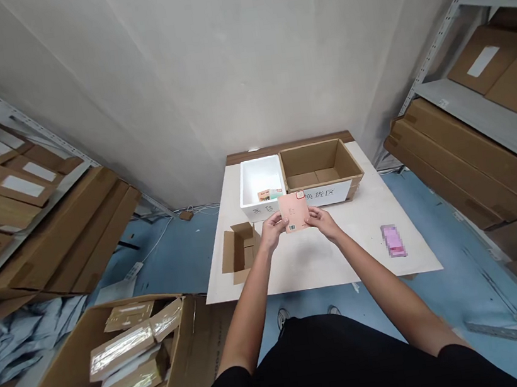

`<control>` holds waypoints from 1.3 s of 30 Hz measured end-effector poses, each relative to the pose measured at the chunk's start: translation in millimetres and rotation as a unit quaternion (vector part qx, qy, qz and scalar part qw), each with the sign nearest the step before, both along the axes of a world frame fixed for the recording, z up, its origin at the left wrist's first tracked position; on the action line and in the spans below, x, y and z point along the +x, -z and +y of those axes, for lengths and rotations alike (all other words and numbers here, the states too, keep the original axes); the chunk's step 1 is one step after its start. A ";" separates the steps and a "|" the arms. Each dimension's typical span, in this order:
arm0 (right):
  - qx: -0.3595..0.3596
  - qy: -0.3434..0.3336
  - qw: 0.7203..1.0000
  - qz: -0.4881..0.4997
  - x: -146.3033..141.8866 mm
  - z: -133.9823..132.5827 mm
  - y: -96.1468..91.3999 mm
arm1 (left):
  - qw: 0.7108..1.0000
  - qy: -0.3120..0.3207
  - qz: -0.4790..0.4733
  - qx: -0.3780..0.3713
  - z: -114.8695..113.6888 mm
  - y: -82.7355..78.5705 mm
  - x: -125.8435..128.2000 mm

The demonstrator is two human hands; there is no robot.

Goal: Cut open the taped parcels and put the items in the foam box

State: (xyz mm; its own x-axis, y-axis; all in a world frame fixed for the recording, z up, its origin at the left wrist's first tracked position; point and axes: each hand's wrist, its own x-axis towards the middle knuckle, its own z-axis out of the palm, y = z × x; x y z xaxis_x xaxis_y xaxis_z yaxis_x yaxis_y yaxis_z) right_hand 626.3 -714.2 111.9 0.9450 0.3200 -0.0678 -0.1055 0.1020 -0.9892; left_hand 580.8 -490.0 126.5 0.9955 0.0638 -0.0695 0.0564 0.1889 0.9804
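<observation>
Between my two hands is a flat pink packet (295, 213) with a barcode at its lower left and a red mark near its top. My left hand (273, 229) pinches its left edge, and my right hand (322, 220) grips the right edge. Just behind it stand a white foam box (246, 185) and a larger open cardboard box (353, 168), both with handwritten labels in front. A few small colourful packets (270, 194) lie inside the foam box. Left of my left hand, a small open carton (229, 252) rests on the table with its flaps apart.
A pixelated pink object (393, 241) lies on the right of the white table (316, 268). At lower left, a big carton (184, 349) holds several taped parcels. Shelves (506, 123) with cardboard boxes flank both sides, and a wall stands behind the table.
</observation>
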 end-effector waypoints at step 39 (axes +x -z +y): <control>-0.060 0.176 0.981 0.059 114.3 111.9 78.2 | 0.981 -0.124 0.024 0.149 138.2 78.8 129.0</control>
State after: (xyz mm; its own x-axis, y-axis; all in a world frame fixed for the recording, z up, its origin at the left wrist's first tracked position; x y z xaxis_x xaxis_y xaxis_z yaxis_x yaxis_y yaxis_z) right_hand 740.6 -602.3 33.7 0.9786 -0.0420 -0.2017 -0.2002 0.0356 -0.9791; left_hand 709.9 -351.8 47.7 0.9431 0.3275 -0.0573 0.0920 -0.0915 0.9915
